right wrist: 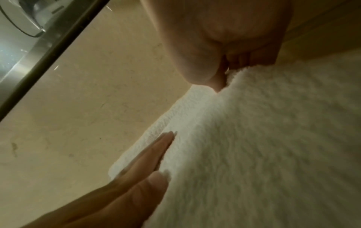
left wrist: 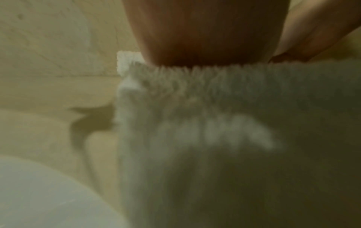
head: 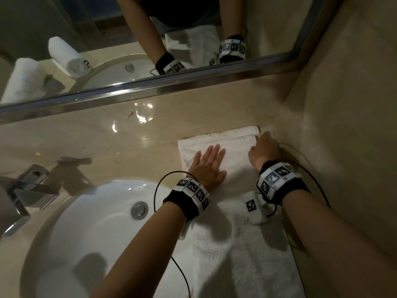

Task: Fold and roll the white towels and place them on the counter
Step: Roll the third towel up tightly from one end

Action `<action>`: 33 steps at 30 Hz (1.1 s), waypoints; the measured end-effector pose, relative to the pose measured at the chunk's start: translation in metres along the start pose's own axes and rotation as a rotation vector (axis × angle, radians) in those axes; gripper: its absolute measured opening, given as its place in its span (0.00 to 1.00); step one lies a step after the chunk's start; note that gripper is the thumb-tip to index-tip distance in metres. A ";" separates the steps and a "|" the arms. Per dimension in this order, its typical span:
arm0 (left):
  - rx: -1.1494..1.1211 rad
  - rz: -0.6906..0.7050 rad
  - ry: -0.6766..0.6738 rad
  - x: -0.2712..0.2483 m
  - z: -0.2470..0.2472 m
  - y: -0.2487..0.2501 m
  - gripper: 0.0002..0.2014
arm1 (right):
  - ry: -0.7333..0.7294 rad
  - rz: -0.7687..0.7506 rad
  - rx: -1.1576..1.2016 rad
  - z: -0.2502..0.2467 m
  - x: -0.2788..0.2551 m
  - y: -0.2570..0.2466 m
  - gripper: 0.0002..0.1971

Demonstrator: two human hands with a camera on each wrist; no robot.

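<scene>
STEP: folding towel (head: pixel 217 244) on counter (head: pixel 90 134), judged early, not yet rolled | LEFT: hand (head: pixel 207 166) lying flat, fingers straight, pressing layers to stop slipping | RIGHT: hand (head: pixel 265 148) curled, pinching far edge just beyond left fingertips, squaring fold | NEAR: sink (head: pixel 71 222) left of left wrist; mirror (head: pixel 150 87) beyond both hands

White towel (head: pixel 225 233) flat on counter (head: pixel 107 134), far end rolled
</scene>
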State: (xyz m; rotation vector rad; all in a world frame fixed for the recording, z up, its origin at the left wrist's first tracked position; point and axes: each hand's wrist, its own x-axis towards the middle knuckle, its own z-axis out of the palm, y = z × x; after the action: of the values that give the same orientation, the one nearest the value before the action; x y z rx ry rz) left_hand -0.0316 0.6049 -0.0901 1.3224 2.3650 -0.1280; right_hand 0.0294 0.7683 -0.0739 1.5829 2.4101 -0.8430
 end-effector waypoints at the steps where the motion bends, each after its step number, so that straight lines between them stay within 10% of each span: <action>1: 0.010 -0.001 0.005 0.000 0.000 0.001 0.32 | -0.008 0.008 0.011 -0.002 -0.001 -0.001 0.25; 17: -0.049 -0.088 -0.022 0.014 -0.021 0.004 0.43 | 0.001 0.060 0.117 -0.011 0.007 -0.013 0.24; 27: -0.579 -0.286 0.463 0.007 -0.037 -0.046 0.19 | 0.097 -0.222 -0.057 -0.013 0.024 -0.013 0.25; 33: -0.354 -0.332 0.310 0.008 -0.039 -0.060 0.18 | 0.122 -0.243 0.127 -0.011 0.030 -0.002 0.19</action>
State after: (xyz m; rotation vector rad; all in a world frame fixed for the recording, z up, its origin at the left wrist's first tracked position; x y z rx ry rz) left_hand -0.0980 0.5899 -0.0658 0.8249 2.6882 0.4100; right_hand 0.0170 0.7972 -0.0765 1.4397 2.7273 -0.9854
